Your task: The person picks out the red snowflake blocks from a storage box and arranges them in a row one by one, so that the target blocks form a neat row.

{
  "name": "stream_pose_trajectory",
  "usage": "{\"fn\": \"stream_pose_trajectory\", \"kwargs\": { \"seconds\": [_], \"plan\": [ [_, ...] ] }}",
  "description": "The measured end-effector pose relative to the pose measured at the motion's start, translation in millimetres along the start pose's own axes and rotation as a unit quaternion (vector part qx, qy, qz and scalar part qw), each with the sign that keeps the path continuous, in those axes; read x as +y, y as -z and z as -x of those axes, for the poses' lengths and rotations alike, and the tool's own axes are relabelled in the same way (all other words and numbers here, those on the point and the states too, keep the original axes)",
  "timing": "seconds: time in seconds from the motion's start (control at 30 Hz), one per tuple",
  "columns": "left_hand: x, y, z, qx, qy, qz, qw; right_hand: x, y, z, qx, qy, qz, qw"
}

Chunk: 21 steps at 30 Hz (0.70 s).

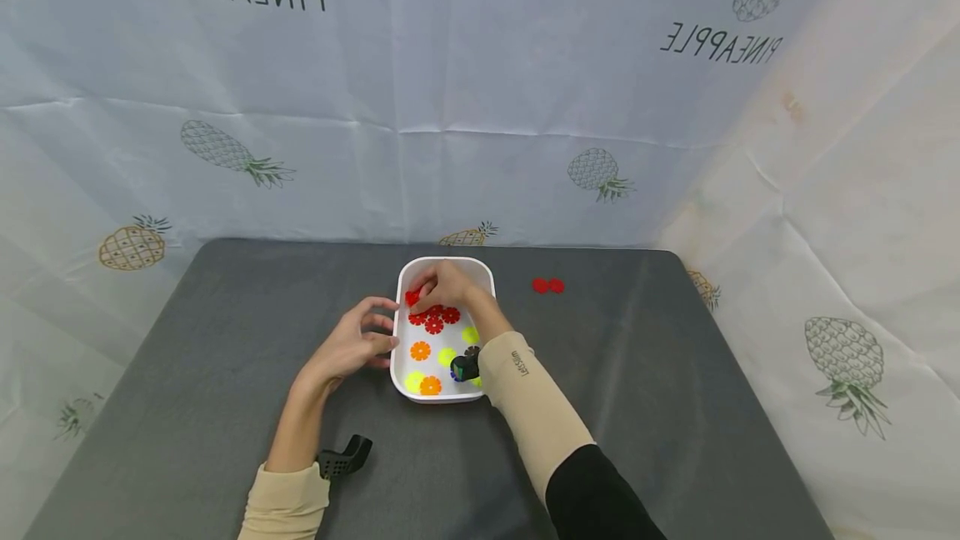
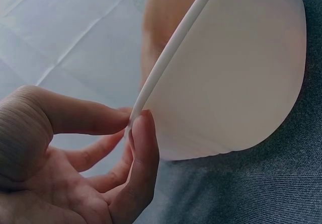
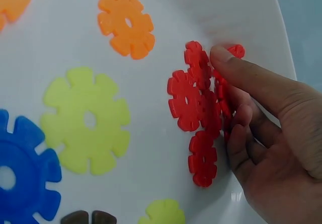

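My left hand (image 1: 347, 346) is at the left side of a white tray (image 1: 446, 260). In the left wrist view its thumb and a finger pinch the tray's rim (image 2: 163, 65). Reaching inside, my right hand (image 1: 452, 286) holds a red notched disc between thumb and fingers at the tray's far left. Part of this disc is hidden behind the thumb in the right wrist view. Right beside those fingertips, several red notched discs (image 3: 183, 108) lie bunched and overlapping. An orange disc (image 3: 114, 22) and a yellow-green disc (image 3: 65, 103) lie apart from them.
A large blue disc (image 3: 30, 141) and a dark brown disc (image 3: 75, 217) are also in the tray. Two red discs (image 1: 548, 285) lie on the grey table (image 1: 622, 373) right of it. Behind the table hangs a pineapple-print cloth (image 1: 487, 48).
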<state>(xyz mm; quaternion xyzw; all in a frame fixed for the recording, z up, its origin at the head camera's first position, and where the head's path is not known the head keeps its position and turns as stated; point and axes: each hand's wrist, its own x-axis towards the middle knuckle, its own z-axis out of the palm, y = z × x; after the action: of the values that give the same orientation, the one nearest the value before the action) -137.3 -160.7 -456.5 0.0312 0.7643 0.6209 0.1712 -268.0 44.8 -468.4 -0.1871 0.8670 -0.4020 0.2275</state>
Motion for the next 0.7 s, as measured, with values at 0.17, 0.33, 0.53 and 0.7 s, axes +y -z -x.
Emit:
{"fn": "stream_pose_trajectory", "kwargs": {
  "seconds": [0.17, 0.33, 0.53, 0.7],
  "plan": [
    [-0.3, -0.3, 0.3, 0.0, -0.002, -0.001, 1.0, 0.1, -2.0, -1.1, 0.004, 0.009, 0.01, 0.9999],
    [-0.8, 0.2, 0.2, -0.001, -0.001, -0.002, 1.0, -1.2, -4.6, -0.7, 0.016, 0.015, 0.022, 0.9995],
    [-0.4, 0.5, 1.1, 0.0, 0.0, -0.001, 1.0, -1.3, -5.7, -0.3, 0.015, 0.019, 0.021, 0.9995],
    [-0.6, 0.2, 0.9, 0.002, 0.004, -0.002, 1.0, 0.2, -4.7, -0.7, 0.004, 0.024, 0.009, 0.9997]
  ]
}}
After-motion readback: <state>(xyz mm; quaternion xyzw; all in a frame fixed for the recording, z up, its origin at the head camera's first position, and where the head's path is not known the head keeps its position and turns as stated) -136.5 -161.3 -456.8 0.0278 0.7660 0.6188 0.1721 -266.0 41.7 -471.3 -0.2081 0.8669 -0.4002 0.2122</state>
